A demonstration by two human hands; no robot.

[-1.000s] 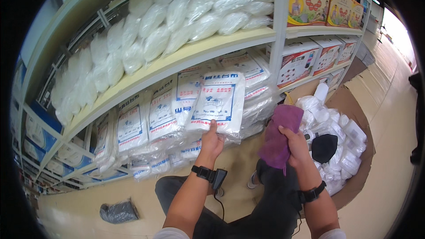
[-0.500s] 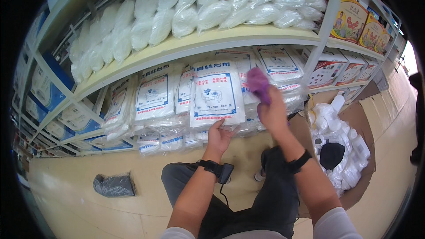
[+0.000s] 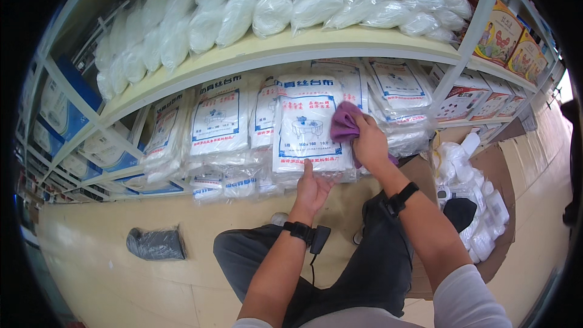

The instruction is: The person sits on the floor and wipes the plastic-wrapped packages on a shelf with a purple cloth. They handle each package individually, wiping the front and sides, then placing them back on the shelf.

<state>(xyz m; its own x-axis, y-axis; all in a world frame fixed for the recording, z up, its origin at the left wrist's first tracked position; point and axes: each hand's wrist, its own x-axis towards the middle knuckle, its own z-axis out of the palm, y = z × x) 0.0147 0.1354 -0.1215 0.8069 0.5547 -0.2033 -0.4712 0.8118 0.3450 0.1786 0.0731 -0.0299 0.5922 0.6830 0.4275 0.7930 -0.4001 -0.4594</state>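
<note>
A flat white plastic packet [image 3: 306,140], with blue borders, red print and a drawing of a table, leans in front of similar packets on the lower shelf. My left hand [image 3: 313,192] grips its bottom edge, thumb on the front and the other fingers beneath. In my right hand [image 3: 371,147] is a bunched purple cloth [image 3: 344,123], pressed against the packet's right side. Part of the cloth also hangs below that hand. My right fingers are partly hidden behind the cloth.
Bagged white bundles [image 3: 273,12] fill the upper shelf [image 3: 291,50]. More printed packets [image 3: 217,118] line the lower one. At right, an open cardboard box [image 3: 507,197] holds white bags and a black item [image 3: 460,212]. A dark wrapped bundle [image 3: 155,244] lies on the floor.
My right hand has brought the purple cloth down and left, from beside the packet onto its right side. My left hand keeps its hold at the bottom edge. The view has shifted slightly.
</note>
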